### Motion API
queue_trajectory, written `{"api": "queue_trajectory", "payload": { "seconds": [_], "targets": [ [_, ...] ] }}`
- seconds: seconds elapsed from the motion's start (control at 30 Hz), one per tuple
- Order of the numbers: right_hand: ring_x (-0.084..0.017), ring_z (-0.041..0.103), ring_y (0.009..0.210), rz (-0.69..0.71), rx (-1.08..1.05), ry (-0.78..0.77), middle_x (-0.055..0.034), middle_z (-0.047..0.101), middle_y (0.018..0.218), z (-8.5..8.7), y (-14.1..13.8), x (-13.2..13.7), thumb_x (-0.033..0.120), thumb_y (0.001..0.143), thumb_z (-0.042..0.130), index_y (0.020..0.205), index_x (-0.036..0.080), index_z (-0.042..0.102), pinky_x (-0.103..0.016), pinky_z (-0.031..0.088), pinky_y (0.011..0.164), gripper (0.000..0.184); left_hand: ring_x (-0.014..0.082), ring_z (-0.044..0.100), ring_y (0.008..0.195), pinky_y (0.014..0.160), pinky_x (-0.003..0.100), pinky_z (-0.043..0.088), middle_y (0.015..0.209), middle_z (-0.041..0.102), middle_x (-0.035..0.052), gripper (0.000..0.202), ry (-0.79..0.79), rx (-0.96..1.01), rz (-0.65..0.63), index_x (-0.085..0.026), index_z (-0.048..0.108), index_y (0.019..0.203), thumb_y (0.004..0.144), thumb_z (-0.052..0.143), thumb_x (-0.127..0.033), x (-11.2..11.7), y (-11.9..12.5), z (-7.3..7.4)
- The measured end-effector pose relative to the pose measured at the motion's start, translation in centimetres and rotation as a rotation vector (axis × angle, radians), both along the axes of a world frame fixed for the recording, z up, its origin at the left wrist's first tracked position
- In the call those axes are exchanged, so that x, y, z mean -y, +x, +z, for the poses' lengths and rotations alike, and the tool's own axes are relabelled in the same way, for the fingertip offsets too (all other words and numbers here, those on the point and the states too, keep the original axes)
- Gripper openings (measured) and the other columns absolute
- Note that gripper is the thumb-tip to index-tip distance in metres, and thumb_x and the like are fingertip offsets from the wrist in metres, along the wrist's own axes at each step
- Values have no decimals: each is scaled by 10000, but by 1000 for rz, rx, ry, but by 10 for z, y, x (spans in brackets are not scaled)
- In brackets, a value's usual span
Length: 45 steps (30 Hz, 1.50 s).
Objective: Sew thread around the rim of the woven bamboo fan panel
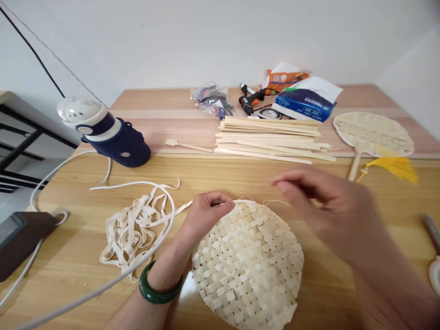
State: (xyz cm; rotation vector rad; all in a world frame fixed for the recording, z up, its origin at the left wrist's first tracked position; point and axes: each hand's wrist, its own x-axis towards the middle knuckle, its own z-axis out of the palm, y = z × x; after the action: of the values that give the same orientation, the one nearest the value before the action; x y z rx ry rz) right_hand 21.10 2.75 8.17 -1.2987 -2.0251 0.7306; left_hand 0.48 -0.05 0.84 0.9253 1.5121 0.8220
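Observation:
A round woven bamboo mat (pixel 248 266) lies on the wooden table (pixel 240 174) in front of me. My left hand (pixel 208 214), with a green bangle (pixel 158 289) on the wrist, is closed in a pinch at the mat's upper left rim, where a cream edging strip (pixel 180 208) meets it. My right hand (pixel 326 206) hovers above the mat's upper right edge, blurred by motion, fingers drawn together; a thin thread (pixel 273 201) runs along the rim towards it. A tangled pile of the cream strip (pixel 135 227) lies left of the mat.
A stack of bamboo slats (pixel 271 140) and a small wooden handle (pixel 187 145) lie further back. A finished woven fan (pixel 374 134) with yellow tassel (pixel 395 167) lies at right. A blue-and-white bottle (pixel 106 133), glue gun (pixel 252 98), packets (pixel 305 103), white cable (pixel 51 176).

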Motion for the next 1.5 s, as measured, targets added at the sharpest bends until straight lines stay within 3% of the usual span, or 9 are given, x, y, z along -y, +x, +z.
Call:
{"api": "queue_trajectory", "payload": {
  "seconds": [0.1,0.23,1.07,1.23,1.5],
  "targets": [
    [-124,601,646,129,155,-93,5,698,776,-16,-20,2,209,890,522,874,221,685,-253,431,573,165,66,434,485,470,192,319,581,583,-33,203,2,28,5,-153,674,672,700,693,-353,0,0,1],
    [-141,627,708,128,282,-118,1,717,827,-28,-30,4,161,875,501,862,213,694,-264,426,623,200,69,453,503,479,189,327,592,591,-31,195,-1,47,19,-151,674,678,698,696,-344,0,-2,2],
    [-166,635,696,182,373,-136,-19,716,790,-37,-34,3,167,882,486,883,218,714,-277,420,631,234,67,432,502,493,197,329,585,587,-34,141,46,-26,-4,-161,657,632,709,667,-279,-1,-2,3],
    [-148,584,618,190,412,-79,-22,668,701,-43,-36,8,120,860,473,798,187,678,-267,374,584,225,78,424,511,506,208,321,561,553,-38,154,59,-125,0,-158,628,598,704,654,-267,1,3,9],
    [-113,407,450,168,502,163,18,500,527,-46,-45,26,6,755,447,648,172,530,-257,221,473,214,87,433,533,507,206,316,570,537,-35,173,44,-184,-28,-153,596,589,712,633,-268,3,6,10]
  ]
}}
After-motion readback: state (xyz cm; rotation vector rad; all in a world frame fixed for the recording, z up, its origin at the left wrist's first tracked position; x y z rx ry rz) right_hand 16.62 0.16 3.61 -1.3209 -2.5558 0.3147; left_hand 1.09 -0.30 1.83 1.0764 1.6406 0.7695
